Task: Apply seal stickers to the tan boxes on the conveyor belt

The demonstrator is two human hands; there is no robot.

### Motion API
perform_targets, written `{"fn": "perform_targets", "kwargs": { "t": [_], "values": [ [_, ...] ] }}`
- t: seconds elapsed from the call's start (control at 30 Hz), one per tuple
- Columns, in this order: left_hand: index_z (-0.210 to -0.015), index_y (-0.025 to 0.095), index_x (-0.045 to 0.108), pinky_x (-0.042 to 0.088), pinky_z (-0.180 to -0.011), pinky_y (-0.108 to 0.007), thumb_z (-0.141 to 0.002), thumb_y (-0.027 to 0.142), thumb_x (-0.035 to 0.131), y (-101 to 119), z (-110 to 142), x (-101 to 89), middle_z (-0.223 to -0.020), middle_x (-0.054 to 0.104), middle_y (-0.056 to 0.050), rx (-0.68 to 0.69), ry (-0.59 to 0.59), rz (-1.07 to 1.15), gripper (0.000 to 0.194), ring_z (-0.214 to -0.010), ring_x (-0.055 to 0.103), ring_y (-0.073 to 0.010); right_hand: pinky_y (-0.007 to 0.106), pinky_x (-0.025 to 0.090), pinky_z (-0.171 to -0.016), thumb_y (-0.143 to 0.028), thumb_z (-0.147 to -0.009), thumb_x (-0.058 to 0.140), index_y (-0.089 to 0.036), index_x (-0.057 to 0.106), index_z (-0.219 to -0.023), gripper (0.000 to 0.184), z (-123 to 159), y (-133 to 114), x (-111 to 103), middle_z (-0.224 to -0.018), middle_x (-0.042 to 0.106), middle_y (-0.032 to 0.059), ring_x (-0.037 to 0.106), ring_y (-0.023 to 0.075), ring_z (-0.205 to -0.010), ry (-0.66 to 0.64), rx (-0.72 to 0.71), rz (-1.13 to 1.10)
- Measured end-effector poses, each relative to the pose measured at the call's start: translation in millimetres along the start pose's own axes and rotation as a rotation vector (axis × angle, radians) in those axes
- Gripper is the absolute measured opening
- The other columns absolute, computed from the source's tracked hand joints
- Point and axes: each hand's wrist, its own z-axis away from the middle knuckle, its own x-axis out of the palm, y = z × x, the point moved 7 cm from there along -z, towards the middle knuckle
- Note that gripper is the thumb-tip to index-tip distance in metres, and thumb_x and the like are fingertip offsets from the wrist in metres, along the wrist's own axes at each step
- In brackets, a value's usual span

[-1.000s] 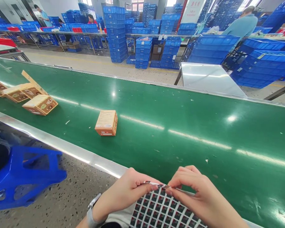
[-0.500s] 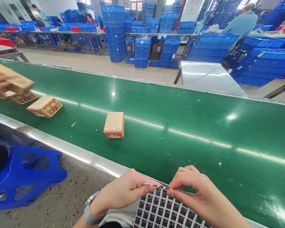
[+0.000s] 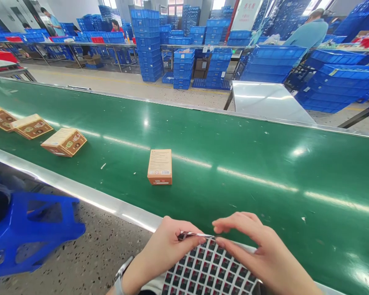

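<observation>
A sheet of small dark stickers (image 3: 203,268) lies at the bottom middle, over the near rail of the green conveyor belt (image 3: 233,143). My left hand (image 3: 169,250) curls round the sheet's top left edge and bends it up. My right hand (image 3: 258,254) rests on the sheet's top right, thumb and forefinger close together at the edge; what they pinch is too small to see. An orange carton (image 3: 160,166) lies on the belt ahead of my hands. Three more cartons, the nearest (image 3: 64,141), lie further left on the belt.
A blue plastic stool (image 3: 30,229) stands on the speckled floor at lower left. A steel table (image 3: 270,102) sits behind the belt. Stacks of blue crates (image 3: 149,45) fill the hall. A person in a teal top (image 3: 307,32) stands at the back right.
The cartons have travelled right along the belt. Another person's hand with a carton at far left is gone. My right fingers have lifted and spread slightly at the sheet's edge.
</observation>
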Motion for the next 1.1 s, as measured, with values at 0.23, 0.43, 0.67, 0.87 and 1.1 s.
{"fn": "perform_targets", "kwargs": {
  "t": [0.23,0.43,0.67,0.87,1.1],
  "values": [
    [-0.086,0.016,0.081,0.045,-0.068,-0.022,-0.092,0.031,0.058,4,7,-1.9,-0.081,0.078,-0.004,0.03,0.004,-0.13,0.028,-0.073,0.065,-0.0169,0.048,0.047,-0.1,-0.032,-0.099,0.06,-0.03,0.067,-0.114,0.017,9,-22,-22,-0.115,0.074,0.0037,0.071,0.0257,-0.1,0.212,-0.276,0.353],
    [-0.086,0.017,0.079,0.044,-0.067,-0.022,-0.094,0.029,0.055,12,9,1.6,-0.081,0.079,-0.003,0.063,0.02,-0.201,0.028,-0.071,0.064,-0.0159,0.045,0.025,-0.117,-0.02,-0.102,0.054,-0.027,0.064,-0.097,0.013,7,-43,-10,-0.118,0.071,0.0012,0.066,0.0211,-0.112,0.217,-0.459,0.55],
    [-0.084,0.017,0.079,0.043,-0.066,-0.022,-0.094,0.027,0.056,11,11,1.5,-0.079,0.078,-0.002,0.053,0.041,-0.203,0.027,-0.068,0.063,-0.0151,0.04,0.02,-0.118,-0.013,-0.103,0.049,-0.024,0.059,-0.1,0.015,12,-46,-6,-0.121,0.07,0.0047,0.062,0.02,-0.119,0.17,-0.473,0.524],
    [-0.086,0.018,0.08,0.044,-0.067,-0.021,-0.094,0.024,0.058,10,9,2.6,-0.081,0.079,-0.002,0.046,0.024,-0.203,0.024,-0.07,0.065,-0.0148,0.04,0.029,-0.11,-0.015,-0.106,0.041,-0.022,0.056,-0.101,0.018,9,-52,-8,-0.116,0.071,0.0091,0.064,0.0214,-0.113,0.229,-0.494,0.567],
    [-0.092,0.018,0.082,0.046,-0.071,-0.021,-0.093,0.023,0.059,12,11,4.4,-0.086,0.081,-0.003,0.088,0.007,-0.171,0.023,-0.074,0.069,-0.0154,0.041,0.035,-0.105,-0.021,-0.109,0.039,-0.019,0.059,-0.114,0.021,8,-51,-10,-0.12,0.07,0.0102,0.064,0.0221,-0.111,0.282,-0.498,0.573]
  ]
}}
